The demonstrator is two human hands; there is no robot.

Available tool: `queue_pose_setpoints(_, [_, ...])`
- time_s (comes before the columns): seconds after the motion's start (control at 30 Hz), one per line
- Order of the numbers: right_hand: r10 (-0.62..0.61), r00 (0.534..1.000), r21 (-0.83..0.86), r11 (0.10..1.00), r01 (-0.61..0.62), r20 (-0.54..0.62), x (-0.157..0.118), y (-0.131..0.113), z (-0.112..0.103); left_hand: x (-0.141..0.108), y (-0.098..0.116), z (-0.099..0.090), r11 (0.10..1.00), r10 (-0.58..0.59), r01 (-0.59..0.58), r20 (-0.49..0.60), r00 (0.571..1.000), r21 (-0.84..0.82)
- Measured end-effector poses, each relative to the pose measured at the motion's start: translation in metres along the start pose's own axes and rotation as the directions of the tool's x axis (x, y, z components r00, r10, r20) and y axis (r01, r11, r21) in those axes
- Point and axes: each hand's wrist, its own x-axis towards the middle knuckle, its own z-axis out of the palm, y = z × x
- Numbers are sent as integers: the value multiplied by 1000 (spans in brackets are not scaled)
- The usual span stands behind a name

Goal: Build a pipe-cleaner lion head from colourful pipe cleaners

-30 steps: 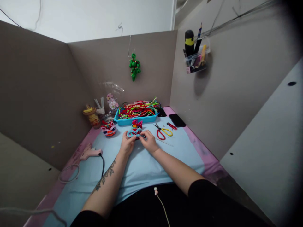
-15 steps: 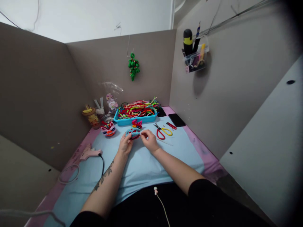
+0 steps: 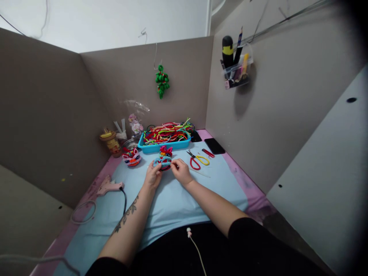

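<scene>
Between my two hands is a light-blue and red pipe-cleaner piece (image 3: 163,163), held just above the table. My left hand (image 3: 153,174) grips its left side, thumb on top. At its right edge, the fingertips of my right hand (image 3: 181,171) pinch together; the blue strand seems to end there, but the exact grip is too small to make out. Right behind it sits a red, pink and yellow pipe-cleaner figure (image 3: 166,151). A similar pink and red animal head (image 3: 132,157) rests on the cloth left of my left hand.
Scissors (image 3: 198,159) and a red cutter (image 3: 208,153) lie right of my hands, near a black phone (image 3: 215,146). A blue tray (image 3: 165,147) of pipe cleaners stands behind. At left lies a pink glue gun (image 3: 109,185) with its cord. Partitions surround the table.
The blue and red piece has tilted slightly in my fingers, showing more red between its blue strands. Both hands stay in nearly the same place.
</scene>
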Motion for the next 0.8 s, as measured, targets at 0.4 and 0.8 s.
queue_pose_setpoints(0.4, [-50,996,-1,999,51,77,-4,2,2,0,-2,-1,1000,5,-5,-22,1000,18])
queue_pose_setpoints(0.8, [-42,999,-12,999,42,16,-1,3,-3,1,1,0,999,30,-30,-28,999,21])
